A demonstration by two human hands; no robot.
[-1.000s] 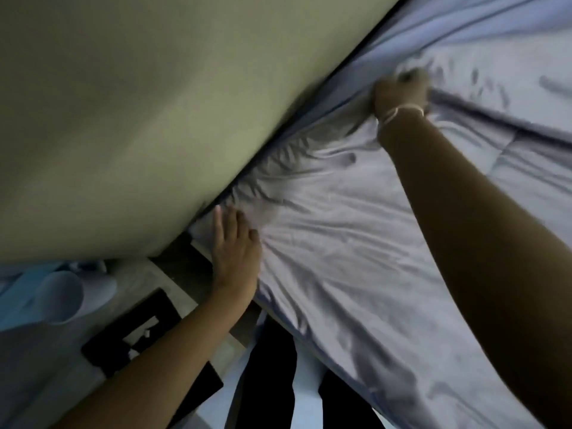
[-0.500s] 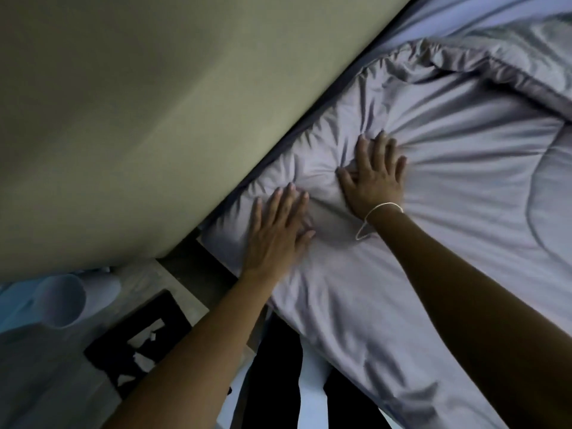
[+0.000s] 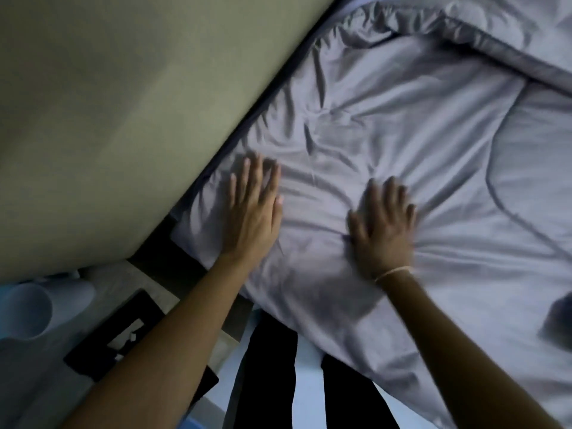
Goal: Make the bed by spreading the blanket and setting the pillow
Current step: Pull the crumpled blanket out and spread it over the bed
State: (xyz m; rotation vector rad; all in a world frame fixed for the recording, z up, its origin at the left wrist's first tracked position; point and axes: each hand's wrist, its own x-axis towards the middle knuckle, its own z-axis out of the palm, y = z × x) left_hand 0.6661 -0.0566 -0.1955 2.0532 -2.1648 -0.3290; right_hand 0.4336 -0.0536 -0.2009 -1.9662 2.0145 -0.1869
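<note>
1. On my head view, the wrinkled lavender-grey quilted blanket [image 3: 387,125] covers the bed from the lower middle of the frame up to the upper right, its near corner lying close to the wall.
2. My left hand [image 3: 252,212] lies palm down on that blanket near the corner; the fingers [image 3: 247,174] are straight and close together, flat on the cloth and gripping nothing.
3. My right hand [image 3: 382,224] rests palm down on the blanket to the right of the left hand, apart from it. Its fingers are spread and nearly straight, pressing the fabric, which creases outward from the hand. It holds nothing. The hand is somewhat blurred.
4. A thin pale cord bracelet [image 3: 393,271] circles the right wrist.
5. A plain beige wall [image 3: 123,103] runs along the bed's left edge.
6. At the upper right a bunched fold of the blanket [image 3: 464,29] lies in a thick ridge.
7. Lower left, a pale blue cylindrical object [image 3: 34,308] sits on the floor, beside a black flat mat [image 3: 93,354].
</note>
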